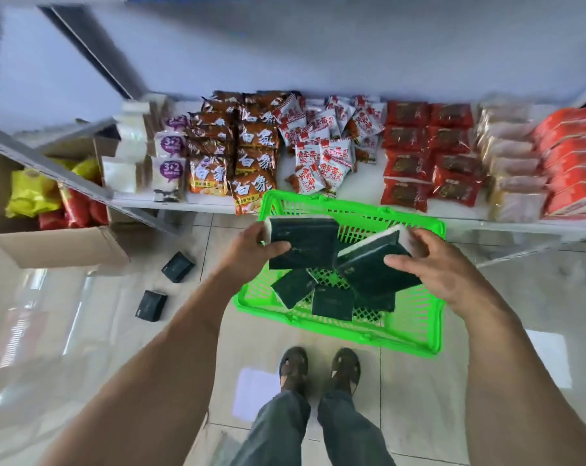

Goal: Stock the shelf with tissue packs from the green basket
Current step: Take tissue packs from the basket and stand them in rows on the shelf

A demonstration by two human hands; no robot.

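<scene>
two hands (251, 250) (443, 267) each grasp a tissue pack (301, 243) (375, 267) above the green basket (416, 331); two packs (178, 266) (151, 305) lie on the floor.

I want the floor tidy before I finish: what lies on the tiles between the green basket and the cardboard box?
Head view: two dark tissue packs, one nearer the cardboard box, one lower down, both left of the green basket.

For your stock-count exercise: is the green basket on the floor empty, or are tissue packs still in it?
Not empty. Several dark tissue packs lie on the mesh bottom of the green basket, below the packs that both hands hold.
</scene>
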